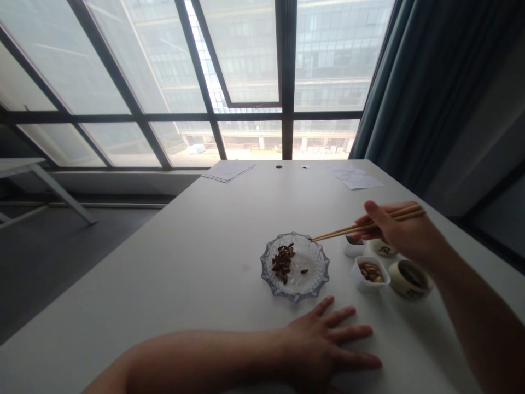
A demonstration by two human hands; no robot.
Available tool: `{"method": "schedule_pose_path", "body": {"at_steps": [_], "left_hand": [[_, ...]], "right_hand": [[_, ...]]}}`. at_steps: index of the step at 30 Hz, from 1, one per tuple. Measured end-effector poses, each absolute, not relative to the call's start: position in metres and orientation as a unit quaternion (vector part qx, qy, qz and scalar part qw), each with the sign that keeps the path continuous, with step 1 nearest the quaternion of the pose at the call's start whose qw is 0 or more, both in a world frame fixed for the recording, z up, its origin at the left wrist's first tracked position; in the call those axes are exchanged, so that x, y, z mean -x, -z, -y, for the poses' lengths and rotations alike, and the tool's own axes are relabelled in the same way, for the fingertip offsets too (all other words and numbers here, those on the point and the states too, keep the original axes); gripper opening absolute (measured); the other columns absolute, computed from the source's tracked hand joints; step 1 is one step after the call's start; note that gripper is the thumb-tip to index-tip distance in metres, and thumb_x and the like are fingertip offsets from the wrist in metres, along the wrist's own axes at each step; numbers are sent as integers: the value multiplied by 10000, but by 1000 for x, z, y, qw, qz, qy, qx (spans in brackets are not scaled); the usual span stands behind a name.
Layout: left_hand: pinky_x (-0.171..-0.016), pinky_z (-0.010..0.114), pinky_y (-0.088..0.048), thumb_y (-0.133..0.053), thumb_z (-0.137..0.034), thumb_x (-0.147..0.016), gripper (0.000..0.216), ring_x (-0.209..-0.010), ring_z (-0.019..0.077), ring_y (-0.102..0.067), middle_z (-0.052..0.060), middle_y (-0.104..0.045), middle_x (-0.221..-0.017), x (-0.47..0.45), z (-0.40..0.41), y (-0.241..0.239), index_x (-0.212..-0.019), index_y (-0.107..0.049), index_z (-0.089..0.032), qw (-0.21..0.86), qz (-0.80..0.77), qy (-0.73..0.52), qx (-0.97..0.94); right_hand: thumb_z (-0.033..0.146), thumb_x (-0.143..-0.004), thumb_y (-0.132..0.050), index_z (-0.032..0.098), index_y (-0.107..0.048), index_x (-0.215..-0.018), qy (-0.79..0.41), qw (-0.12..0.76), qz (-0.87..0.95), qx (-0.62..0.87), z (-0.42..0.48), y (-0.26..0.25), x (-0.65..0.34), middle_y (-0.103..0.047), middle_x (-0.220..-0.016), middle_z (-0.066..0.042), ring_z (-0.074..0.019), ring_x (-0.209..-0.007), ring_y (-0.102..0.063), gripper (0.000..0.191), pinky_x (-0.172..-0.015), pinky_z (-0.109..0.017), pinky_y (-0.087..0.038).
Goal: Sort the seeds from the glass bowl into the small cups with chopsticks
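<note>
My right hand (389, 219) is closed around a pair of wooden chopsticks (340, 232). Their tips are at the upper right rim of a scalloped glass plate (314, 284); whether they pinch anything is too small to tell. A heap of dark brown elongated seeds or nuts (283, 264) lies on the plate's left half, and a single one (304, 271) lies apart on the right. My left hand (322, 345) rests palm down on the table just below the plate, fingers spread, holding nothing.
Right of the plate stand a white tub (361, 282) of light brown nuts, another white tub (353, 250) partly under my right hand, and two cream cups (404, 290) with dark markings. Papers (227, 171) and a crumpled sheet (356, 178) lie at the white table's (184, 262) far end.
</note>
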State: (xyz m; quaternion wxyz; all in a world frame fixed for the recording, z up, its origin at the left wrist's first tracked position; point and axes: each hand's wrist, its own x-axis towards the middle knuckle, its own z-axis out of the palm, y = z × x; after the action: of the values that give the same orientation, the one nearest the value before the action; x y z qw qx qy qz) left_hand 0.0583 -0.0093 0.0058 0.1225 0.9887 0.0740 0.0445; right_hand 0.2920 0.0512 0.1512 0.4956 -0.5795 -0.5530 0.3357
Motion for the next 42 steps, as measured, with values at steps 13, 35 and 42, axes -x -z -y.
{"method": "schedule_pose_path", "body": {"at_steps": [13, 35, 42], "left_hand": [[-1291, 680, -148, -505, -418, -1026, 653, -1636, 362, -148, 25, -237, -1757, -58, 10, -10, -1650, -325, -344, 160, -83, -41, -983], [-1298, 674, -128, -509, -342, -1009, 663, -1642, 350, -134, 15, -233, -1759, -59, 9, -7, -1646, -325, -340, 160, -81, -46, -983], [-1297, 668, -153, -522, -348, -999, 672, -1637, 353, -153, 14, -248, -1754, -59, 10, -6, -1644, -335, -340, 140, -81, -45, -986]], "right_hand": [[582, -869, -792, 211, -794, -752, -147, 467, 586, 645, -37, -176, -346, -808, -788, -143, -294, -611, -792, 389, -457, -315, -633], [550, -885, -789, 156, -796, -779, -411, 291, 706, 499, -46, -142, -271, -796, -701, -84, -238, -697, -801, 408, -605, -250, -615], [607, -834, -816, 138, -790, -786, -446, 324, 664, 505, -51, -132, -269, -820, -796, -106, -256, -705, -815, 472, -637, -286, -671]]}}
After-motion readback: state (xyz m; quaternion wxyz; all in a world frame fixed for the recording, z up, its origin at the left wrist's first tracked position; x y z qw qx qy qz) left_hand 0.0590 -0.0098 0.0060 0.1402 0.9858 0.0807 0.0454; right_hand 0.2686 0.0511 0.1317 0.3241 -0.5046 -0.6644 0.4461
